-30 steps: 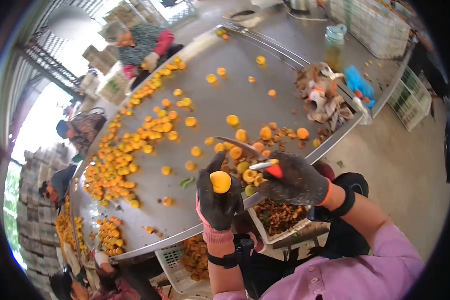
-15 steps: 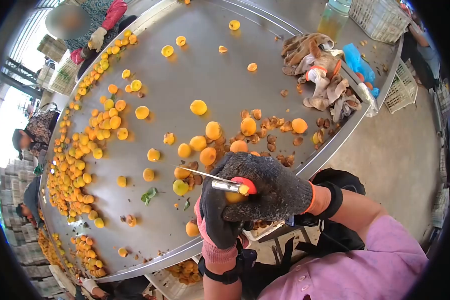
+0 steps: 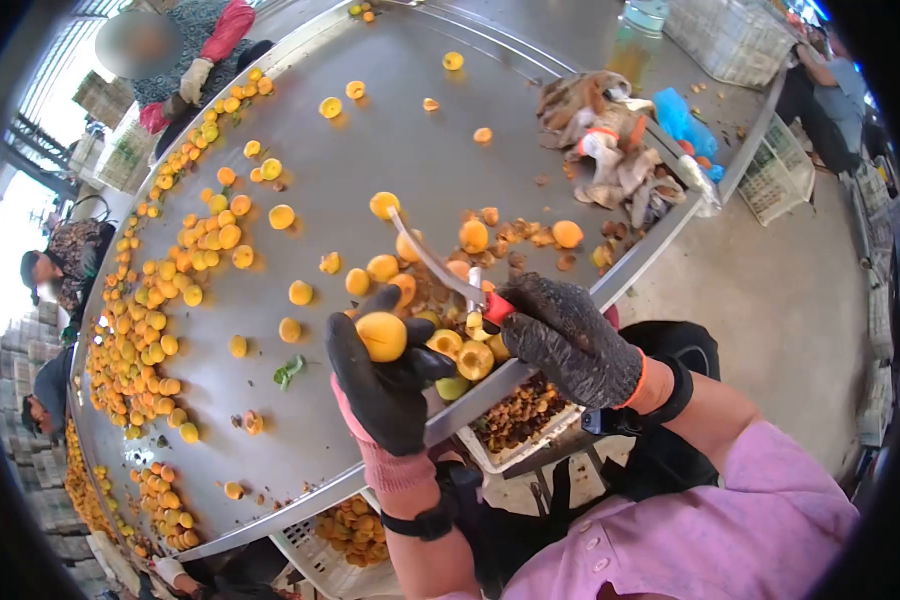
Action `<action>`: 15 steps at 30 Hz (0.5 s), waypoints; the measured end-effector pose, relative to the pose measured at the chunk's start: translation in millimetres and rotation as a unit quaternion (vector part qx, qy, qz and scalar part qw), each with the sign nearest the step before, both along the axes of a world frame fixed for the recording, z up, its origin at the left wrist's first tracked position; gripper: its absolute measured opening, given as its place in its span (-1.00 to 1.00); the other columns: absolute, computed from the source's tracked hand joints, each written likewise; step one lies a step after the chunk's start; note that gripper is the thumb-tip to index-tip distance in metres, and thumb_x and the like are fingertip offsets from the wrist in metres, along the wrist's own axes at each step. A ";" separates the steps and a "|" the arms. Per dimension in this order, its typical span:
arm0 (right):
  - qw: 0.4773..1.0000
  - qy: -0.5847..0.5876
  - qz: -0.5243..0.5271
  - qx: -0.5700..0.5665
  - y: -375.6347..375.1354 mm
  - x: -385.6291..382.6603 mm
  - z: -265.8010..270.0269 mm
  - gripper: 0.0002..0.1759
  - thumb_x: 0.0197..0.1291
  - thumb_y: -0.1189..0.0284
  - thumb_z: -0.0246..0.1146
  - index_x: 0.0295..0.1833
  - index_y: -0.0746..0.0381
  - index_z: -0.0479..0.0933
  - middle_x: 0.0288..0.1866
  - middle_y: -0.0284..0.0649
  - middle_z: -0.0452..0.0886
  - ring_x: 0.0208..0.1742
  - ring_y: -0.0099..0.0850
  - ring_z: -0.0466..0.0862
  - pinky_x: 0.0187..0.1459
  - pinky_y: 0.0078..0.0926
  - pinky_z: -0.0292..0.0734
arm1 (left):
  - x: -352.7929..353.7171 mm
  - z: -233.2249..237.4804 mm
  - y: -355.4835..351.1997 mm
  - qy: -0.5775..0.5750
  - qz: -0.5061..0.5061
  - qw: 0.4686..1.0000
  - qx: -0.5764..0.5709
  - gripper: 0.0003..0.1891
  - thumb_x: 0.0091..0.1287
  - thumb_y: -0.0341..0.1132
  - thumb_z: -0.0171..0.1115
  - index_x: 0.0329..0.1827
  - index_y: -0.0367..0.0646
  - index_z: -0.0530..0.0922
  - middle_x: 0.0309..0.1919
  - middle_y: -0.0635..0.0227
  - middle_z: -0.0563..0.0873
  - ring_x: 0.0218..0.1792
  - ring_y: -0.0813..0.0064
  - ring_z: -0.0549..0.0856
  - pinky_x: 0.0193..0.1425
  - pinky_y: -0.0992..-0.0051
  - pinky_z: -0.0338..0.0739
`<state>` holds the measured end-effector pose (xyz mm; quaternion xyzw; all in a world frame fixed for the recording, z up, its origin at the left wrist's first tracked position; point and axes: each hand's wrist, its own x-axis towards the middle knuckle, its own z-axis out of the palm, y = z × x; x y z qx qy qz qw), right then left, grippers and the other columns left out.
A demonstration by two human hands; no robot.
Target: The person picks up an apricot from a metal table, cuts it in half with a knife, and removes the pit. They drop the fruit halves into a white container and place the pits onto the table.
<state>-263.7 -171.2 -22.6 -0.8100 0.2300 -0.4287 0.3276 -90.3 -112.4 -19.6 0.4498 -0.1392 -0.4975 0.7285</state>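
My left hand, in a black glove with a pink cuff, holds a yellow-orange apricot with a crease down its side. In my right hand, gloved in dark grey, is a knife with a red handle, a thin curved blade and a short metal tube by the handle. The blade points up and left over the table, apart from the apricot. Between my hands lie halved apricots with hollow centres near the table edge, beside a greenish apricot.
Loose apricots pile along the far left of the metal table. Below its edge stand a tub of brown pits and a crate of apricots. Used gloves lie at right. Co-workers sit along the far side.
My hands were together around the knife and fruit; now they are apart. The left has moved left with the apricot, the right rightward with the knife. Halved apricots now show between them.
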 end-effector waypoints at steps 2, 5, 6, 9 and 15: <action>0.971 0.105 0.012 0.216 22.4 -23.8 11.9 -0.78 0.21 0.46 0.17 -0.09 0.34 0.40 -0.36 -0.19 0.48 -0.32 -0.37 0.56 -0.31 -0.37 0.46 | 2.0 -1.6 2.3 -0.003 -0.011 1.000 0.006 -0.45 0.38 0.04 -0.14 0.05 -0.36 0.43 -0.43 0.15 0.64 -0.66 0.44 0.58 -0.54 0.53 0.53; 0.972 0.157 -0.040 0.168 59.0 -57.7 -11.3 -0.70 0.12 0.50 0.22 -0.07 0.36 0.33 -0.46 -0.16 0.47 -0.48 -0.26 0.54 -0.44 -0.42 0.41 | 1.3 1.4 5.0 -0.015 0.007 1.000 0.004 -0.45 0.35 0.06 -0.08 0.01 -0.36 0.44 -0.48 0.20 0.62 -0.67 0.49 0.54 -0.57 0.53 0.50; 0.961 0.207 -0.070 0.171 70.0 -67.9 -15.1 -0.66 0.10 0.51 0.24 -0.03 0.37 0.33 -0.46 -0.14 0.48 -0.48 -0.22 0.53 -0.43 -0.42 0.42 | 0.1 3.1 6.0 -0.003 0.012 1.000 -0.003 -0.44 0.35 0.07 -0.06 0.00 -0.36 0.45 -0.49 0.22 0.61 -0.67 0.50 0.52 -0.57 0.53 0.49; 0.961 0.189 -0.195 0.052 88.3 -82.7 -11.4 -0.65 0.07 0.53 0.25 -0.02 0.38 0.38 -0.44 -0.09 0.50 -0.45 -0.19 0.54 -0.40 -0.40 0.44 | -3.0 5.1 10.6 0.013 0.011 1.000 -0.007 -0.44 0.32 0.07 0.00 -0.01 -0.37 0.44 -0.49 0.20 0.62 -0.65 0.53 0.51 -0.56 0.53 0.45; 0.938 0.235 -0.240 0.082 74.8 -82.7 -41.6 -0.74 0.19 0.40 0.15 -0.07 0.33 0.42 -0.41 -0.16 0.53 -0.48 -0.36 0.57 -0.45 -0.48 0.46 | -1.0 8.9 24.2 -0.022 0.061 0.998 -0.008 -0.44 0.32 0.06 0.01 -0.01 -0.37 0.44 -0.50 0.20 0.62 -0.65 0.55 0.51 -0.57 0.53 0.46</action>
